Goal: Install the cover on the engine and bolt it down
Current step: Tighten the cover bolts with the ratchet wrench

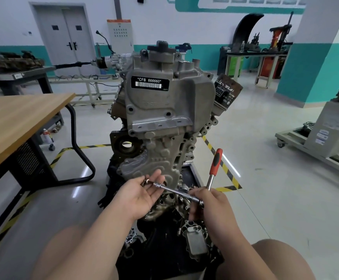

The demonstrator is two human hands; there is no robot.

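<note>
The engine [164, 150] stands upright on a dark mat [164, 257] on the floor, its front facing the person. The grey cover [176, 102], with a black label reading "CFB 666660", sits against the upper front of the engine; whether its bolt holes are filled cannot be told. An oil filter [226, 91] juts out just right of the cover. Low in front of the engine, the left hand [140, 196] is turned palm up, and its fingertips pinch a small bolt [143, 182] at the far tip of the extension bar [174, 191]. The bar runs slantwise from that bolt down and right to the right hand [209, 207], which is clenched round the ratchet [215, 164] at its head end. The ratchet's red and black handle sticks up and away from that hand, free of the engine. Both hands are near the lower engine front but apart from the cover above. A loose grey metal part [196, 242] lies on the mat below the right hand. A wooden table [13, 122] stands to the left, well apart from the engine, and yellow and black tape [228, 174] marks the floor round it. A grey trolley [310, 140] stands at the right edge.
</note>
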